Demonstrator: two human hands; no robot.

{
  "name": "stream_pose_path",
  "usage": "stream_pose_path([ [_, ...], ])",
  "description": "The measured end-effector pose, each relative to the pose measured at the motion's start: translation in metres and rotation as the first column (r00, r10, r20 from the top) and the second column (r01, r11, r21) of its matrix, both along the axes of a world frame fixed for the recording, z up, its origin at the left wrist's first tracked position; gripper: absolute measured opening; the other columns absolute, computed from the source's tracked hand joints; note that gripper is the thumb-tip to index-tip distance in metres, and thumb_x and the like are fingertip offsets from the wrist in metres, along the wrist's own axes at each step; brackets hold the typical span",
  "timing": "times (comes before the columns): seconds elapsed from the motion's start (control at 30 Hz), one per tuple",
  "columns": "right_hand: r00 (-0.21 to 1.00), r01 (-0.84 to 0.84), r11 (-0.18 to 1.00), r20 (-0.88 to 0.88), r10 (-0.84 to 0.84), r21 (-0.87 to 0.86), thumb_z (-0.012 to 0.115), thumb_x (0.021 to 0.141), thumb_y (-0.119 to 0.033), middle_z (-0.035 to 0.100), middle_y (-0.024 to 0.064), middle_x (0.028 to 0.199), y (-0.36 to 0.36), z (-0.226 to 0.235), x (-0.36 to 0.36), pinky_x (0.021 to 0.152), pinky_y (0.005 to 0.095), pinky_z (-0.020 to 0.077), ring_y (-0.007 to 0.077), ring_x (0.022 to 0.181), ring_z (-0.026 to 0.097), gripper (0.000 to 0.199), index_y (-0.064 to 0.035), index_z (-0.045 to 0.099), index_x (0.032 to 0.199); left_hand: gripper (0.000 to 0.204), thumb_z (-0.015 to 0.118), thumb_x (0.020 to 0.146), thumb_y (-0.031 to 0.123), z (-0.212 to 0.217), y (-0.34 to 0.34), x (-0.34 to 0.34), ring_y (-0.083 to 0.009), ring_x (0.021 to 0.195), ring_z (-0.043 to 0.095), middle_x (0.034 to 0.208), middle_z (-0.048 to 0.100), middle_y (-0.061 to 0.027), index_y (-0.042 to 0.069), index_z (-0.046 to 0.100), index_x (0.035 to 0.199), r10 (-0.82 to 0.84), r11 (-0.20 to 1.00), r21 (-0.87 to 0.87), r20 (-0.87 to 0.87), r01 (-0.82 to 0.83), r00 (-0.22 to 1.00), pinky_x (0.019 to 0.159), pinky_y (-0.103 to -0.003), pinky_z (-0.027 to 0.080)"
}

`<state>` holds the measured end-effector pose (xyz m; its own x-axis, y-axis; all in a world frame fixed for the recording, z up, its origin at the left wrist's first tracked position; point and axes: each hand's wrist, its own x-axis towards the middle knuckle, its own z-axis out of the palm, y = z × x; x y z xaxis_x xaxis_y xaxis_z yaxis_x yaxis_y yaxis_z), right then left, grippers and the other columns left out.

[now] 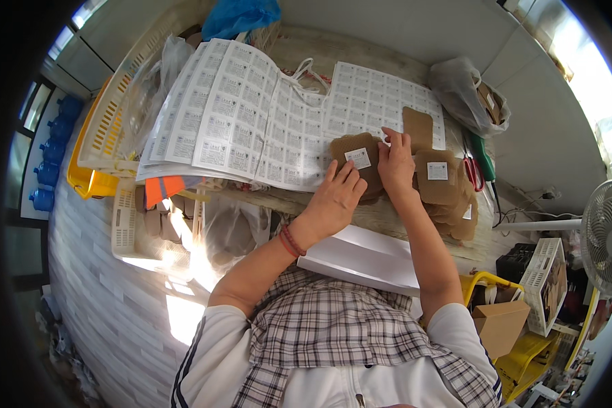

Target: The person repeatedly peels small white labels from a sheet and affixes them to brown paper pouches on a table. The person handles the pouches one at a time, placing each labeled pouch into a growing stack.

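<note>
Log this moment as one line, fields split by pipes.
left hand: at white label on brown card stack | right hand: at stack's right side | nearby: label sheets, red-handled scissors

Right of your right fingers (396, 141) you have one pair of red scissors (479, 178); at and right of your fingers, three white labels (358, 158) on brown cards (436, 192); farther right, one fan (608, 238); far left, five blue bottles (53, 149).

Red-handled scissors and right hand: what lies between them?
Head view: a pile of brown pieces, the top one bearing a white label, lies between the right hand and the scissors.
</note>
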<state>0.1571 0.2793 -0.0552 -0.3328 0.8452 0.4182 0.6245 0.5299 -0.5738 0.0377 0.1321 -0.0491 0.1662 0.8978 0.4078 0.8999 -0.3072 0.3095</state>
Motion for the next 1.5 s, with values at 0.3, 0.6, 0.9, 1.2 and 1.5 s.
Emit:
stream_pose_path([
  [0.3,0.994,-0.098,0.934,0.081,0.075,0.342,0.077,0.078,-0.017,0.062,0.0030,0.087,-0.014,-0.014,0.009,0.074,0.0387,0.0498,0.0259,0.088,0.061,0.012,-0.0134,0.074,0.089,0.034,0.054,0.082,0.001,-0.006,-0.004,-0.006,-0.0410,0.140,0.035,0.141,0.047,-0.0202,0.001,0.054,0.116,0.014,1.000,-0.017,0.073,-0.013,0.997,0.116,-0.057,0.025],
  [0.6,0.979,-0.023,0.988,-0.204,-0.009,-0.155,0.061,0.095,-0.015,0.068,0.0131,0.088,-0.017,-0.001,0.012,0.072,0.0460,0.0490,0.0381,0.084,0.066,0.010,-0.0085,0.055,0.099,0.059,0.064,0.082,0.004,-0.015,-0.007,-0.016,-0.0443,0.142,0.030,0.154,0.029,-0.0235,0.008,0.045,0.137,0.047,0.996,-0.086,0.371,-0.017,0.927,0.118,-0.050,0.026],
  [0.9,0.948,0.203,0.916,0.165,-0.273,0.346,0.061,0.092,-0.015,0.070,0.0096,0.096,-0.009,0.061,0.116,0.084,0.0427,0.0463,0.0312,0.092,0.064,0.021,-0.0169,0.061,0.113,0.048,0.060,0.084,0.003,-0.007,-0.012,-0.023,-0.0397,0.142,0.032,0.150,0.037,-0.0214,0.006,0.053,0.131,0.029,0.999,-0.039,0.272,-0.019,0.962,0.116,-0.049,0.028],
  [1.2,0.898,0.142,0.870,0.308,-0.313,0.472,0.067,0.087,-0.023,0.049,0.0123,0.140,-0.022,0.040,0.122,0.112,0.0499,0.0278,0.0323,0.132,0.043,0.049,-0.0158,0.056,0.134,0.039,0.062,0.086,0.007,0.007,-0.013,-0.006,-0.0392,0.140,0.035,0.145,0.043,-0.0227,0.005,0.058,0.124,0.006,0.999,-0.039,0.174,0.000,0.985,0.115,-0.055,0.027],
  [1.5,0.844,0.129,0.958,0.479,-0.243,0.257,0.070,0.084,-0.041,0.049,0.0148,0.141,-0.007,0.011,0.148,0.117,0.0540,0.0185,0.0343,0.138,0.036,0.056,-0.0130,0.060,0.131,0.050,0.068,0.085,0.013,0.001,-0.010,-0.002,-0.0378,0.143,0.031,0.150,0.039,-0.0204,0.006,0.054,0.133,0.038,0.996,-0.083,0.160,-0.025,0.986,0.117,-0.054,0.024],
])
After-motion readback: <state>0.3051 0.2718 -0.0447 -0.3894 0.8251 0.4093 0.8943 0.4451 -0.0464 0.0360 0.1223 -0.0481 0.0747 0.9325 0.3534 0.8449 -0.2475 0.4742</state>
